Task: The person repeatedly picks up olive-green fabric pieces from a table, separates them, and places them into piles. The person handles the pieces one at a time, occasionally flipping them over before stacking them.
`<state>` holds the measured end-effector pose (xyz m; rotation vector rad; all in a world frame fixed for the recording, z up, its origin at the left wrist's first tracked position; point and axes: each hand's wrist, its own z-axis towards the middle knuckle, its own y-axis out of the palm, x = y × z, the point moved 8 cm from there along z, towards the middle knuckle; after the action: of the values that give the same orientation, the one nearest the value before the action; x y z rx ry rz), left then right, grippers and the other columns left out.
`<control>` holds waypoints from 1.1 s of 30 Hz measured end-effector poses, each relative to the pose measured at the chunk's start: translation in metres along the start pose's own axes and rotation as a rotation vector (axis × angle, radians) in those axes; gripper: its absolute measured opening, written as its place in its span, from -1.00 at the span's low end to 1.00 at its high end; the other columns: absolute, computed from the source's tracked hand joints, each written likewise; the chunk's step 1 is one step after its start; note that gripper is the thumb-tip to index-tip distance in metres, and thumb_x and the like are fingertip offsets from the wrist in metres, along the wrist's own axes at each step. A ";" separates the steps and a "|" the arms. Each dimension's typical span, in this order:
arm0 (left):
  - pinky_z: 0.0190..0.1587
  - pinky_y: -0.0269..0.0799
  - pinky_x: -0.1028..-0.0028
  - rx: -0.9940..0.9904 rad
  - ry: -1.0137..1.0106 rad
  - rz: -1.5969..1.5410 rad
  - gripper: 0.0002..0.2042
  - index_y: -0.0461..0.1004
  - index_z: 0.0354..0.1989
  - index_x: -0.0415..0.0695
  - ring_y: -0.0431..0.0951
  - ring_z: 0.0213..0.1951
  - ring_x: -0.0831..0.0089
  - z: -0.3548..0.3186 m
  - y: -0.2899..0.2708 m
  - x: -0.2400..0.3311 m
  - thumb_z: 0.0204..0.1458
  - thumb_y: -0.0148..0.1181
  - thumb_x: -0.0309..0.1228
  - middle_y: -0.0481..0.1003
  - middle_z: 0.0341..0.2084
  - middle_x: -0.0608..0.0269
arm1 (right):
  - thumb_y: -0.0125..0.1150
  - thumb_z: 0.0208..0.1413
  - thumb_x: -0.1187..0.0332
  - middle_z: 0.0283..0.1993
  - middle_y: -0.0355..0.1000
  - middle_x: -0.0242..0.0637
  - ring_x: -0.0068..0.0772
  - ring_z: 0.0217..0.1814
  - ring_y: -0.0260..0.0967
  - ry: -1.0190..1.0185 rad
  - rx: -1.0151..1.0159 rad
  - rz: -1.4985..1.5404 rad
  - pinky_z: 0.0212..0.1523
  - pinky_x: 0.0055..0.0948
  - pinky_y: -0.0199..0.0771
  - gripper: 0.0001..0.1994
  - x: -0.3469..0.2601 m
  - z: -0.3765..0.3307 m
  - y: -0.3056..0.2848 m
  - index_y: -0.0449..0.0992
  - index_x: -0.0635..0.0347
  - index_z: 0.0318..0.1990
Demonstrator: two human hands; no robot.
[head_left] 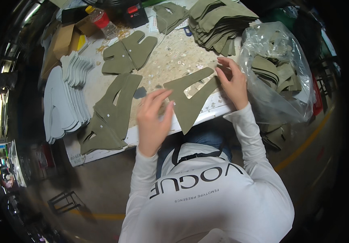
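Speckled tabletop (174,54) lies open beyond one olive cutout (187,111), whose point reaches the near edge. I see it flanked: left hand (153,115) blurred, fingers apart; right hand (235,83) at its two prongs, pinching or not I can't tell.

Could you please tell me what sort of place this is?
Probably a factory workshop for cut sheet material: the worktable bears olive cut-outs and stacked grey cut-outs, with more olive pieces in a clear plastic bag.
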<state>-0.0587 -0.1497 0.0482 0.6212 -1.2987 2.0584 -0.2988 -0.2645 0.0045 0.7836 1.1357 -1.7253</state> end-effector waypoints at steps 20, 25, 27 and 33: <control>-0.05 0.44 0.38 0.177 -0.168 0.417 -0.70 0.63 -0.22 -0.14 0.56 -0.13 0.26 -0.122 -0.134 -0.084 -0.23 0.42 -0.49 0.59 -0.15 0.21 | -0.04 0.24 -0.05 0.56 -0.22 -0.36 -0.01 0.58 -0.33 -0.475 -0.739 -0.775 0.41 0.34 -0.35 -0.39 -0.047 -0.081 0.103 0.10 -0.26 0.43; -0.08 0.46 0.42 0.180 -0.247 0.222 -0.76 0.63 -0.30 -0.19 0.58 -0.15 0.32 -0.124 -0.139 -0.098 -0.22 0.42 -0.53 0.60 -0.19 0.19 | -0.04 0.24 -0.05 0.56 -0.20 -0.36 0.00 0.58 -0.31 -0.462 -0.738 -0.753 0.41 0.34 -0.35 -0.39 -0.047 -0.081 0.104 0.10 -0.26 0.43; -0.08 0.47 0.46 0.169 -0.285 0.149 -0.82 0.63 -0.33 -0.21 0.59 -0.15 0.36 -0.125 -0.143 -0.105 -0.18 0.40 -0.55 0.60 -0.20 0.19 | -0.03 0.24 -0.05 0.56 -0.19 -0.36 0.00 0.58 -0.31 -0.461 -0.733 -0.742 0.41 0.34 -0.35 -0.39 -0.047 -0.080 0.103 0.11 -0.27 0.43; -0.26 0.43 0.63 0.535 -0.283 -0.053 -0.90 0.50 -0.21 -0.30 0.57 -0.30 0.60 -0.106 -0.179 -0.106 0.14 0.13 -0.58 0.63 -0.25 0.22 | 0.00 0.23 0.01 0.54 -0.14 -0.33 -0.01 0.57 -0.27 -0.462 -0.716 -0.713 0.42 0.29 -0.33 -0.42 -0.048 -0.080 0.104 0.15 -0.23 0.41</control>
<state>0.1366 -0.0211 0.0456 1.2043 -0.8482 2.3448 -0.1823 -0.1925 -0.0213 -0.4970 1.6438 -1.7014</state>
